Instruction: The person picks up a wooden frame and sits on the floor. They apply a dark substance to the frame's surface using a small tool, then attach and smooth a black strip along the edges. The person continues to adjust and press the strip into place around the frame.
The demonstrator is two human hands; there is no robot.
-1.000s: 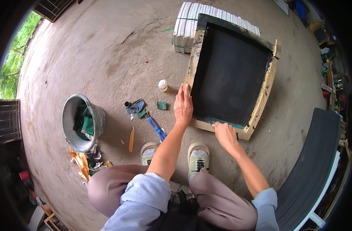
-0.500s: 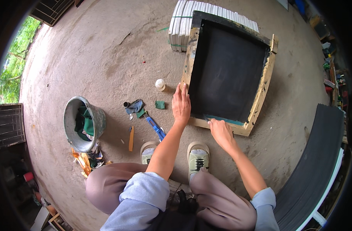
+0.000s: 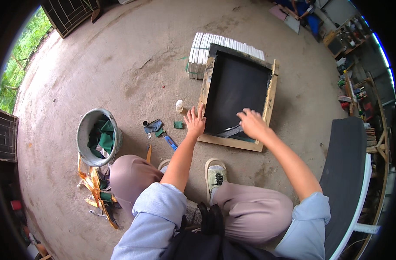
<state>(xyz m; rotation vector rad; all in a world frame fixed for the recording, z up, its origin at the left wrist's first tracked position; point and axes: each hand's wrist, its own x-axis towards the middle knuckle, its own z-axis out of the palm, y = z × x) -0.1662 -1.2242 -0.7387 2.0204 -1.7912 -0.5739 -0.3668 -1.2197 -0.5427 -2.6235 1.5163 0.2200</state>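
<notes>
A wooden frame (image 3: 232, 142) with a black sheet (image 3: 237, 93) stretched inside it leans tilted on a stack of white slabs. My left hand (image 3: 195, 123) lies with spread fingers on the frame's left rail, near its lower corner. Over the lower right part of the sheet, my right hand (image 3: 252, 125) is closed with its fingers curled. From it a thin dark grey strip (image 3: 231, 131), partly shiny, runs to the inner lower edge of the frame. The fingertips' grip on the strip is partly hidden by the hand.
Left of the frame are a small white bottle (image 3: 179, 105), a green scrap (image 3: 178, 125), a blue cutter knife (image 3: 170, 142) and a bucket (image 3: 82, 132) of green cloth. Orange scraps (image 3: 94, 182) lie below it. White slabs (image 3: 201, 54) stand behind. A person (image 3: 311, 19) is far right.
My right hand has risen up and away from the lower rail, and the strip now stretches up toward it. My left hand's fingers have spread on the rail. The head view has shifted.
</notes>
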